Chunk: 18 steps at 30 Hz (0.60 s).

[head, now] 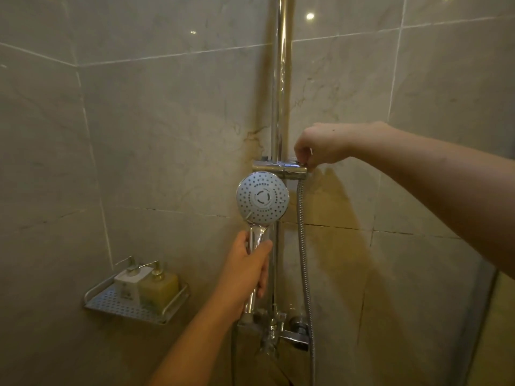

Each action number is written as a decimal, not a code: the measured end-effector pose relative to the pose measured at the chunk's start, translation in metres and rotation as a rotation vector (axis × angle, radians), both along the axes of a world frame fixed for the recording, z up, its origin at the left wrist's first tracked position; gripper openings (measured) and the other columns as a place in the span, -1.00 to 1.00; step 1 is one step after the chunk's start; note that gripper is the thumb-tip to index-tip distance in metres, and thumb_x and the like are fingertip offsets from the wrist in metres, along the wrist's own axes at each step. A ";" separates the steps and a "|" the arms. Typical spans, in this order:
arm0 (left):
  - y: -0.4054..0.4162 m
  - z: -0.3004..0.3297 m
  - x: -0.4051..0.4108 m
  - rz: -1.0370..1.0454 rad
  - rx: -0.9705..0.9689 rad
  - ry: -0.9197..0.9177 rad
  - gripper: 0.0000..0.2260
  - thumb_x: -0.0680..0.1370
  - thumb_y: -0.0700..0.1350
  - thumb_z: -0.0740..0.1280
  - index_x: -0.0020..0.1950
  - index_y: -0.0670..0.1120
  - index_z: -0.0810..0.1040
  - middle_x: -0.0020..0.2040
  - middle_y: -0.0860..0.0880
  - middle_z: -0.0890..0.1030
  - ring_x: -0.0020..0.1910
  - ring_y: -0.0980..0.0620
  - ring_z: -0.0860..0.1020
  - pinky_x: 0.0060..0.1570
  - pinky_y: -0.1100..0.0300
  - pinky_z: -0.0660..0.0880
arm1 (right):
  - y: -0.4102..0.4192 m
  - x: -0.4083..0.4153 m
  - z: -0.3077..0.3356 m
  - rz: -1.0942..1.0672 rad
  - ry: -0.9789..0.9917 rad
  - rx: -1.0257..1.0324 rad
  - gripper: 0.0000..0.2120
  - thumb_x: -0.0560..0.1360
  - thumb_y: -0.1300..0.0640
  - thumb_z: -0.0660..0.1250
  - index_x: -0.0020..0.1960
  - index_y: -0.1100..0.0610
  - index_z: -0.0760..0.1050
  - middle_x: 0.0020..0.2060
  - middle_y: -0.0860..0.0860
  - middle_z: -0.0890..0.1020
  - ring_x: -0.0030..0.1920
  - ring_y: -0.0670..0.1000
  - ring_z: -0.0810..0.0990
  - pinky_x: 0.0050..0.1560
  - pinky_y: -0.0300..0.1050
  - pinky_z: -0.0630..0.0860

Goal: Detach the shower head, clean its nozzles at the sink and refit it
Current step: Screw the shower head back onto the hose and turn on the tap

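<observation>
The chrome shower head (262,198) faces me, its round white nozzle face just below the chrome slider bracket (279,168) on the vertical riser rail (281,79). My left hand (249,270) grips the shower head's chrome handle from below. My right hand (315,147) pinches the knob at the bracket's right end. The metal hose (303,246) hangs down from the bracket's right side.
A perforated metal corner shelf (133,306) at lower left carries a white pump bottle (128,282) and a yellow one (159,285). The chrome mixer valve (278,327) sits on the wall below the rail. Marble tile walls meet in a corner on the left.
</observation>
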<state>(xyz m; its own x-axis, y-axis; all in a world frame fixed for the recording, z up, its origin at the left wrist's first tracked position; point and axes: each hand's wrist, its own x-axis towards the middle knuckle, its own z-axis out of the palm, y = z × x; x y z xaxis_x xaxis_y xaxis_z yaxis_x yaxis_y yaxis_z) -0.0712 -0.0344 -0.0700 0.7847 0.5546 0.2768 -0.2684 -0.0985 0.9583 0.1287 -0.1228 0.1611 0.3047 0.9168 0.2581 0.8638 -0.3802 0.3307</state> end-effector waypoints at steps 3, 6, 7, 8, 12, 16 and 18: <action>0.001 0.003 0.002 0.008 0.008 0.002 -0.91 0.66 -0.08 0.32 0.12 -0.05 0.48 -0.34 -0.03 0.53 -0.50 0.04 0.43 -0.56 0.18 0.40 | 0.001 0.004 0.003 0.014 0.028 -0.013 -0.80 0.43 0.20 0.47 -0.21 -0.08 0.54 -0.21 -0.06 0.60 -0.19 -0.03 0.56 -0.25 -0.15 0.45; 0.001 0.004 0.004 0.001 0.014 -0.002 -0.91 0.66 -0.08 0.32 0.11 -0.07 0.48 -0.33 -0.03 0.53 -0.51 0.04 0.43 -0.56 0.18 0.39 | 0.001 0.007 0.004 0.044 0.051 -0.028 -0.78 0.43 0.20 0.47 -0.23 -0.10 0.54 -0.21 -0.06 0.60 -0.18 -0.02 0.56 -0.21 -0.11 0.50; 0.001 0.005 0.005 -0.001 0.016 0.000 -0.92 0.66 -0.08 0.32 0.11 -0.06 0.48 -0.33 -0.03 0.53 -0.51 0.04 0.42 -0.56 0.18 0.39 | 0.001 0.008 0.005 0.056 0.055 -0.035 -0.78 0.43 0.19 0.47 -0.23 -0.11 0.54 -0.21 -0.06 0.59 -0.18 -0.02 0.56 -0.21 -0.11 0.49; 0.000 0.005 0.006 -0.002 0.017 0.003 -0.93 0.66 -0.09 0.32 0.10 -0.05 0.48 -0.33 -0.03 0.53 -0.51 0.05 0.42 -0.56 0.18 0.39 | 0.000 0.008 0.005 0.069 0.054 -0.043 -0.78 0.43 0.18 0.47 -0.23 -0.11 0.54 -0.20 -0.06 0.59 -0.17 -0.02 0.56 -0.22 -0.12 0.47; -0.001 0.009 0.009 0.001 0.005 0.005 -0.93 0.67 -0.09 0.32 0.10 -0.06 0.46 -0.34 -0.01 0.53 -0.50 0.06 0.42 -0.56 0.19 0.37 | -0.001 0.009 0.007 0.110 0.050 -0.065 -0.77 0.44 0.19 0.45 -0.23 -0.13 0.54 -0.18 -0.03 0.57 -0.17 0.00 0.54 -0.19 -0.07 0.49; -0.004 0.014 0.013 0.011 -0.004 -0.008 -0.92 0.67 -0.10 0.31 0.11 -0.07 0.46 -0.33 -0.01 0.53 -0.50 0.06 0.42 -0.58 0.19 0.37 | -0.004 0.007 0.005 0.123 0.057 -0.066 -0.80 0.46 0.19 0.43 -0.19 -0.11 0.55 -0.17 0.00 0.56 -0.16 0.03 0.54 -0.15 -0.03 0.52; -0.005 0.016 0.015 0.009 0.007 -0.005 -0.93 0.67 -0.10 0.30 0.11 -0.07 0.46 -0.33 -0.01 0.53 -0.50 0.06 0.43 -0.58 0.20 0.37 | -0.007 0.006 0.009 0.132 0.068 -0.047 -0.83 0.47 0.19 0.43 -0.16 -0.07 0.54 -0.17 0.02 0.55 -0.17 0.03 0.54 -0.17 -0.05 0.50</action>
<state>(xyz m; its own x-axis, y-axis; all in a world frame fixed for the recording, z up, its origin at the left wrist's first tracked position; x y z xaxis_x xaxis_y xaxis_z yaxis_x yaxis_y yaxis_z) -0.0561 -0.0394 -0.0540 0.7784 0.5594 0.2849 -0.2728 -0.1073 0.9561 0.1345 -0.1299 0.1706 0.1961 0.9606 0.1970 0.9262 -0.2474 0.2845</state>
